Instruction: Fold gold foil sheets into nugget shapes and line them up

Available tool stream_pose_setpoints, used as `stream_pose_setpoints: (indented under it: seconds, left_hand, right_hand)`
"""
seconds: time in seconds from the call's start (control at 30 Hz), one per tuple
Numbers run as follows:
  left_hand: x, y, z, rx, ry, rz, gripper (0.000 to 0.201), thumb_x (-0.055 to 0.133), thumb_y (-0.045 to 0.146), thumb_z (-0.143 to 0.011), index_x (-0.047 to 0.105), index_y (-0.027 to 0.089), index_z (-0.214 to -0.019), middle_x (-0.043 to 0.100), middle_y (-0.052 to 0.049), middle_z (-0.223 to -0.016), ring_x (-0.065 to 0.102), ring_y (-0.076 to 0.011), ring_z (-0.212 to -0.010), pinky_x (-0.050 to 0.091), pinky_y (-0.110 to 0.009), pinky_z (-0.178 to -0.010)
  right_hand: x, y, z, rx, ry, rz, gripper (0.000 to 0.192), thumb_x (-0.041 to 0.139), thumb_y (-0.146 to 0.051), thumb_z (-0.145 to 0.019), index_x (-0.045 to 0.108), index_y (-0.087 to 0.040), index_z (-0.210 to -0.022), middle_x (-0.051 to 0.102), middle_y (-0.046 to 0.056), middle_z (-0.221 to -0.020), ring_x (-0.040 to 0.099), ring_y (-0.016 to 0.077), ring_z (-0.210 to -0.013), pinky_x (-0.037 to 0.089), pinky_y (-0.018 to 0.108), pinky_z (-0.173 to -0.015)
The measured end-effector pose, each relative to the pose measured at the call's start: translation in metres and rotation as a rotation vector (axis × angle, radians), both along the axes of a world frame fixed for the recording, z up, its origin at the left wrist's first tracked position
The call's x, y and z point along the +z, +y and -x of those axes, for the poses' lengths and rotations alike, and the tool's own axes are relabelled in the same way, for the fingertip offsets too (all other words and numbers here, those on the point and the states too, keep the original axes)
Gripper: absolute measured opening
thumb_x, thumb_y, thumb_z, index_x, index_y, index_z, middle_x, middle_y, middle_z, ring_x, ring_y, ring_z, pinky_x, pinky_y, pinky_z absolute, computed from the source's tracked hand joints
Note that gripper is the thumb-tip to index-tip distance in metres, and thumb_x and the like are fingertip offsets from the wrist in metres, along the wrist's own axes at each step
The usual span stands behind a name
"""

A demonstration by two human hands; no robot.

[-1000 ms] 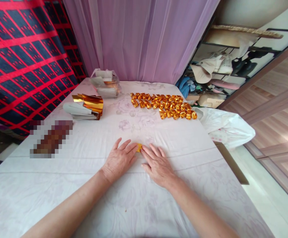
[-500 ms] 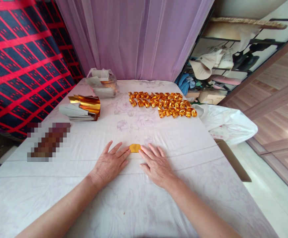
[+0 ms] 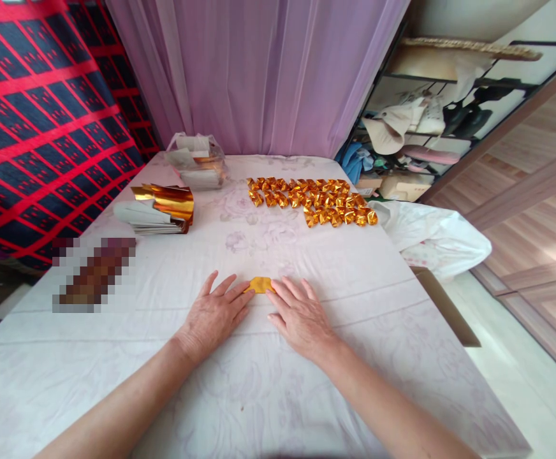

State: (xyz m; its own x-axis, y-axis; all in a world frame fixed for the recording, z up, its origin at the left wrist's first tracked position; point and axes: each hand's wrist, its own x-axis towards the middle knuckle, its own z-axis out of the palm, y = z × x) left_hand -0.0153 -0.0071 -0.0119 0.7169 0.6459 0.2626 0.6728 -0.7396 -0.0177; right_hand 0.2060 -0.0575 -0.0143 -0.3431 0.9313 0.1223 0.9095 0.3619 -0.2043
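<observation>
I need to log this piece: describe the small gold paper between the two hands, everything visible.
The gold paper is a small, flattish piece with a matte yellow-gold face, roughly oval in outline with a slightly uneven edge. It lies flat on the white tablecloth, near the table's middle. The left hand has fingertips at its left edge, the right hand at its right; both hands lie flat, palms down. Its folds are too small to make out.
</observation>
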Motion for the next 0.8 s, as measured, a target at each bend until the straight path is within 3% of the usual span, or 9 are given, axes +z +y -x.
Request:
stream_pose_setpoints:
  seconds: [0.3, 0.53, 0.8]
  left_hand:
    - [0.003, 0.008, -0.005, 0.022, -0.048, 0.08, 0.03, 0.05, 0.025, -0.095, 0.066, 0.028, -0.121, 0.07, -0.003, -0.122, 0.06, -0.0281, -0.117, 0.029, -0.057, -0.111]
    - [0.01, 0.018, -0.015, 0.124, -0.046, 0.102, 0.024, 0.052, 0.029, -0.096, 0.071, 0.022, -0.108, 0.074, -0.006, -0.102, 0.064, -0.0244, -0.094, 0.041, -0.048, -0.099]
    - [0.009, 0.021, -0.013, 0.148, -0.002, 0.119, 0.027, 0.05, 0.035, -0.097, 0.071, 0.023, -0.109, 0.072, -0.006, -0.096, 0.065, -0.0237, -0.085, 0.045, -0.041, -0.083]
  right_hand:
    - [-0.011, 0.003, -0.006, -0.033, 0.161, -0.049, 0.043, 0.049, -0.025, -0.094, 0.055, -0.021, -0.137, 0.056, 0.008, -0.141, 0.042, 0.0251, -0.135, 0.031, 0.048, -0.113]
    - [-0.016, 0.014, -0.009, -0.136, 0.205, -0.128, 0.033, 0.05, -0.021, -0.093, 0.066, -0.023, -0.122, 0.067, 0.007, -0.124, 0.056, 0.0237, -0.114, 0.044, 0.041, -0.099]
    - [-0.01, 0.021, -0.009, -0.139, 0.147, -0.152, 0.021, 0.056, -0.022, -0.093, 0.072, -0.024, -0.107, 0.069, 0.006, -0.105, 0.059, 0.0217, -0.096, 0.046, 0.036, -0.086]
